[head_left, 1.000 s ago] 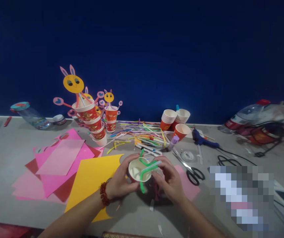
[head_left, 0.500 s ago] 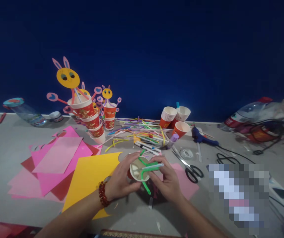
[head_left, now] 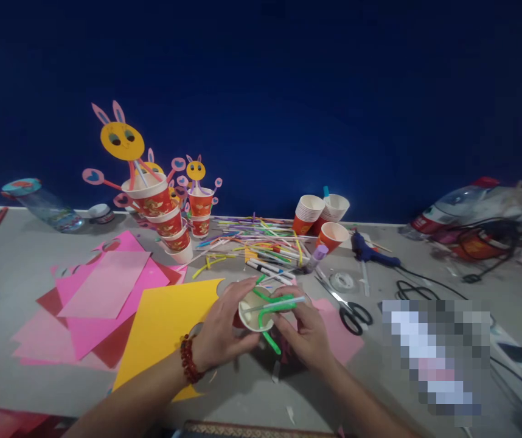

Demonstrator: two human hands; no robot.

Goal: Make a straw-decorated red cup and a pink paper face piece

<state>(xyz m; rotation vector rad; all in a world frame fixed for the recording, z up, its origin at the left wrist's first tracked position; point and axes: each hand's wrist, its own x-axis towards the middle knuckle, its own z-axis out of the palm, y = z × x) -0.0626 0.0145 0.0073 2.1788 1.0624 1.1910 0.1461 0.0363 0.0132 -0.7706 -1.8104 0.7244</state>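
A paper cup (head_left: 246,322) with a red outside sits low in front of me, its opening tilted up toward the camera. My left hand (head_left: 226,325) is wrapped round its left side. Several bent green pipe cleaners (head_left: 270,344) and a pale straw (head_left: 283,304) stick out over the rim. At the right of the cup, my right hand (head_left: 305,331) closes on the green pipe cleaners, with its thumb close to the rim. The fingertips behind the stems are partly hidden.
Yellow paper (head_left: 165,328) and pink sheets (head_left: 106,286) lie left. Stacked-cup rabbit figures (head_left: 151,201) stand behind them. Loose coloured stems (head_left: 261,237), markers (head_left: 270,271), spare cups (head_left: 331,236), scissors (head_left: 352,316), tape (head_left: 342,281) and a corded glue gun (head_left: 375,252) lie beyond and right.
The pale straw and green pipe cleaners have shifted slightly to the right over the cup. Both hands keep their grip. The whole view has moved slightly.
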